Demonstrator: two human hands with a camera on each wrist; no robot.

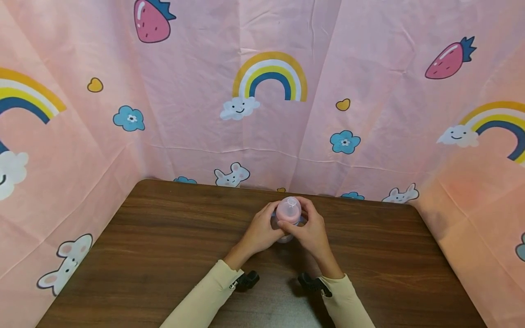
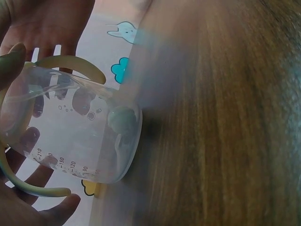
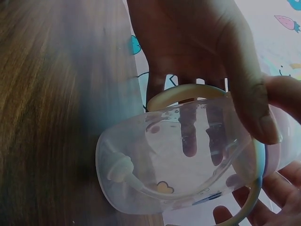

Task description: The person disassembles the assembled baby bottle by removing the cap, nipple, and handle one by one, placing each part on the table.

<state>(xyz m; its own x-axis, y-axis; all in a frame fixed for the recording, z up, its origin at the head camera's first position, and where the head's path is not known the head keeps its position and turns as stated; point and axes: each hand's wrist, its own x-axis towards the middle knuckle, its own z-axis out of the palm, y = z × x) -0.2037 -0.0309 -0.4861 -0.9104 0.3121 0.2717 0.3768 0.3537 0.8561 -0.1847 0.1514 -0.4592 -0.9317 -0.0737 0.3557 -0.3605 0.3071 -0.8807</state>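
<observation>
Between both hands is a baby bottle (image 1: 288,213), its pink collar topped by a clear dome cap. My left hand (image 1: 264,228) grips it from the left, and my right hand (image 1: 309,228) grips it from the right with the thumb across the front near the collar. Pale curved handles (image 3: 188,92) stick out on either side. Measuring marks show on the clear body (image 2: 70,127); inside runs a straw with a rounded end (image 3: 120,168). The base is close to the table; I cannot tell if they touch. Some fingers are hidden behind the bottle.
The dark wooden table (image 1: 172,237) extends around the hands. Pink patterned cloth (image 1: 188,109) hangs behind its far edge and along the sides. A black wrist camera (image 1: 248,279) sits at the left cuff, another black wrist camera (image 1: 310,282) at the right.
</observation>
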